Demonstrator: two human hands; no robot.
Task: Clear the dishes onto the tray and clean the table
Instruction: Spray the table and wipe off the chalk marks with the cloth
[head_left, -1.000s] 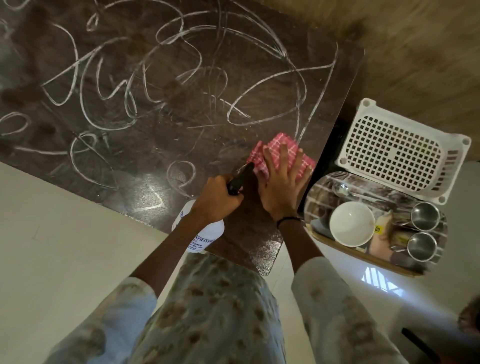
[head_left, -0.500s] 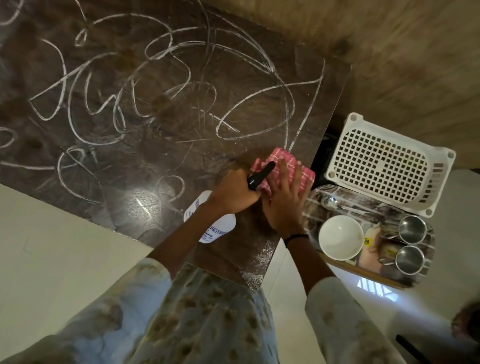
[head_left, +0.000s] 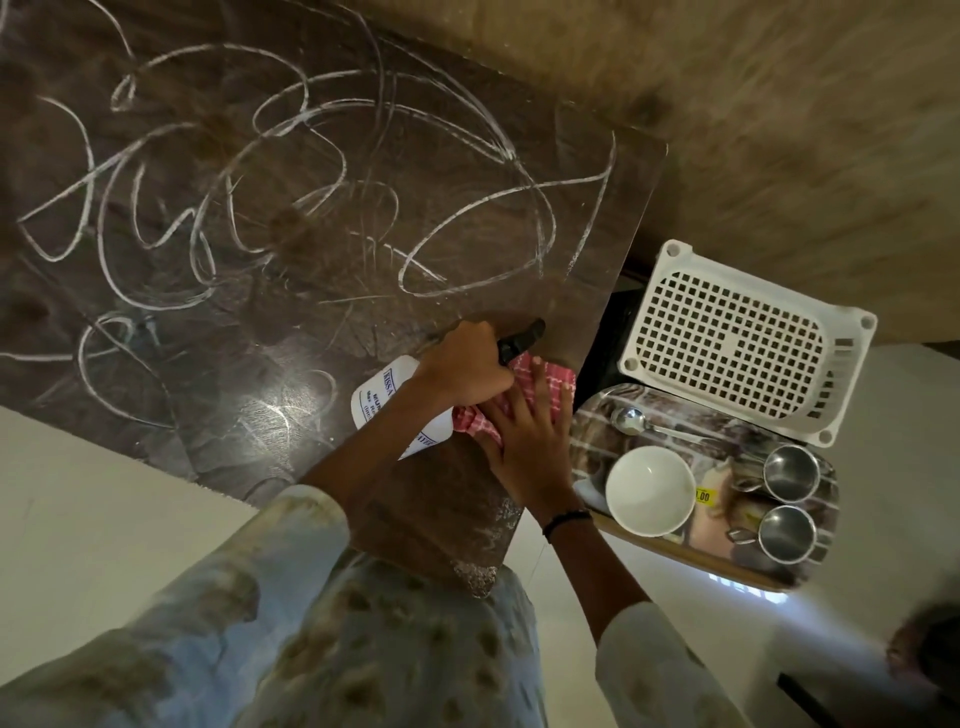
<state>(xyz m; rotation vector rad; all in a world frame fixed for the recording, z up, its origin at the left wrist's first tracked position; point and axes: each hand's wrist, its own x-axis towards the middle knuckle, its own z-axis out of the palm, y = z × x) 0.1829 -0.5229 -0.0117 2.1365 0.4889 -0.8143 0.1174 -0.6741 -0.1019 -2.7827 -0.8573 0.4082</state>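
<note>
White scribbles are covering the dark table from nine to twelve o'clock. At centre, the left hand is gripping a spray bottle while the right hand is pressing flat on a red cloth. At three o'clock, a tray is holding a bowl, spoon and two cups, beside a white basket.

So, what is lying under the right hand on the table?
A red checked cloth lies flat under the right hand; its edges stick out. The table surface beneath the cloth is covered.
</note>
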